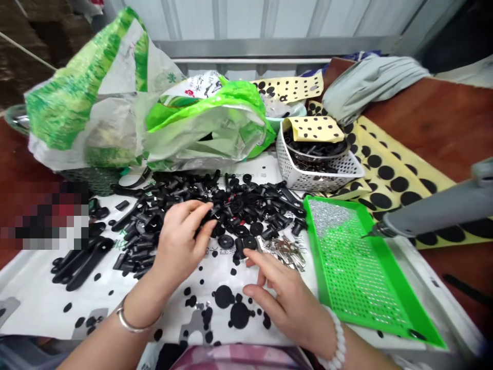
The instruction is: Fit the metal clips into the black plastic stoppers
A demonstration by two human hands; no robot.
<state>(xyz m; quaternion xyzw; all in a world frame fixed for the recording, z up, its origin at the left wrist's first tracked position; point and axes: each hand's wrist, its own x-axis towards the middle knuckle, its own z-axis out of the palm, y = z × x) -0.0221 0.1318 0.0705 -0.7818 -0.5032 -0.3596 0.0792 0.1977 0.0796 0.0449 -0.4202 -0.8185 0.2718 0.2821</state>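
Observation:
My left hand point(182, 237) reaches into a heap of small black plastic parts point(215, 205) spread on a white sheet point(42, 303); its fingertips are pinched together on one black piece at the heap's middle. My right hand point(283, 298) rests lower on the sheet with the forefinger stretched toward a black round part point(246, 245) and a small pile of metal clips point(287, 251). Whether it holds anything is hidden. A silver bangle is on the left wrist, a white bead bracelet on the right.
A green perforated tray point(362, 272) lies right of the heap. Behind stand a white basket point(314, 172) of black parts, green-and-white plastic bags point(115, 103), yellow sheets with black dots point(389, 174), and a grey tool point(435, 208) at right. Black round pads point(231, 303) lie near me.

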